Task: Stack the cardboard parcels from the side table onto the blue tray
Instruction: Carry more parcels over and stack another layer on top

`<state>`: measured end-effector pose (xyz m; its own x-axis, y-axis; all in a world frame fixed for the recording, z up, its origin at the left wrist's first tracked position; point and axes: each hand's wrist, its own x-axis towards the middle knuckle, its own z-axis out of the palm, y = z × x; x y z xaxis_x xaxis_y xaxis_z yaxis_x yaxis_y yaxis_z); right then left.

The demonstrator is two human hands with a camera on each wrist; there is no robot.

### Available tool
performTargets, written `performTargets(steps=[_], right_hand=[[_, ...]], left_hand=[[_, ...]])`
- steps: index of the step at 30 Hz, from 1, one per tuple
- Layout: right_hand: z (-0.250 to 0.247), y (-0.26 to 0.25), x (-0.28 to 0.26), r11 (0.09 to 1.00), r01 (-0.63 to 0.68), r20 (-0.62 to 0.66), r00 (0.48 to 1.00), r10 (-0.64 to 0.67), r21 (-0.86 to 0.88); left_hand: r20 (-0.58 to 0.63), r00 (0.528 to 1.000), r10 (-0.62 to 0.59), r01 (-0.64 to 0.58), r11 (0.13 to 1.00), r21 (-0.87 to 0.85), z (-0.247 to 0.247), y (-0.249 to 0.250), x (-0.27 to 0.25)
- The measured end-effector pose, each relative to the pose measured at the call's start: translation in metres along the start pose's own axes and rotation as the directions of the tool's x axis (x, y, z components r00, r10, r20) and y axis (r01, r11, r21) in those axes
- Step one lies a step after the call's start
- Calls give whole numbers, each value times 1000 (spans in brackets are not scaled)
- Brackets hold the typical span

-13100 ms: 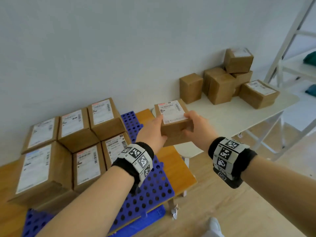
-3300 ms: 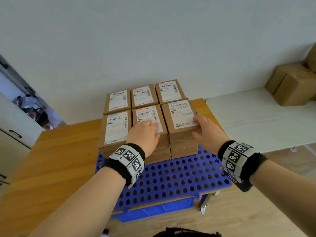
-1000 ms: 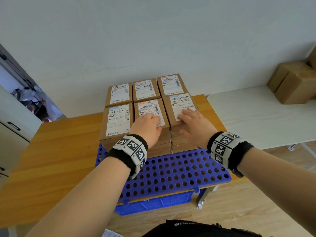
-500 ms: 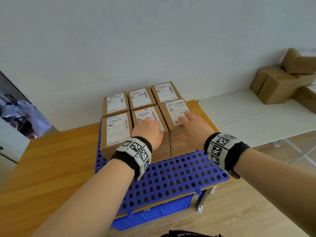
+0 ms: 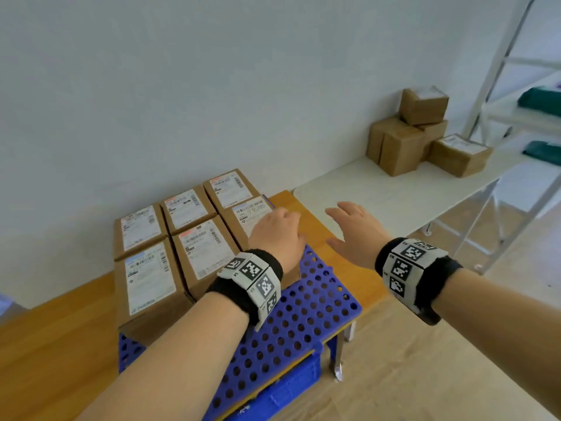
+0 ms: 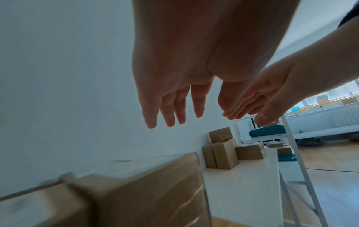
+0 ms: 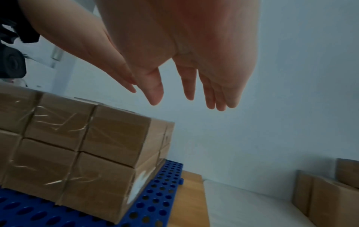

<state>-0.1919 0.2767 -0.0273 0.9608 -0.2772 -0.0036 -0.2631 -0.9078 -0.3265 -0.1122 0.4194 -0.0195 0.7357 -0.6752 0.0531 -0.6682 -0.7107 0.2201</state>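
Reaching out over the right end of the wooden table [image 5: 54,335], your left hand [image 5: 277,230] and your right hand [image 5: 353,230] both hang in the air with fingers straight and relaxed, holding nothing. Your left hand is above the front right stacked parcel [image 5: 249,212], and from the head view you cannot tell whether it touches the label; the left wrist view shows its fingers [image 6: 165,107] spread against the wall, clear of the cardboard below. Your right hand is just past the table's right edge, over the near end of the white side table [image 5: 379,196], palm down.

On the blue tray [image 5: 306,314], which lies on the wooden table at its right end, the stacked parcels [image 5: 170,241] sit packed side by side, three wide and two deep, labels up, filling the tray's far part near the wall. The right wrist view shows two layers of them, taped and flush, with the perforated front of the tray bare.

At the far end of the side table, against the wall, the remaining parcels [image 5: 422,135] stand in a loose cluster: one perched on top of two others, an upright one in front, and a flat labelled one to their right. A white shelf frame [image 5: 498,65] stands beyond that end, with folded teal cloth [image 5: 540,100] on its shelves.
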Motion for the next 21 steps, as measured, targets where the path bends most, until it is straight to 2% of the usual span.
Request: performTargets(steps=[13, 21], right_hand=[[-93, 189, 2, 991, -134, -102, 986, 135, 18], [-147, 290, 14, 978, -206, -138, 969, 206, 9]], left_hand=[[53, 993, 104, -106, 994, 27, 21, 178, 129], [47, 984, 174, -171, 983, -59, 31, 264, 212]])
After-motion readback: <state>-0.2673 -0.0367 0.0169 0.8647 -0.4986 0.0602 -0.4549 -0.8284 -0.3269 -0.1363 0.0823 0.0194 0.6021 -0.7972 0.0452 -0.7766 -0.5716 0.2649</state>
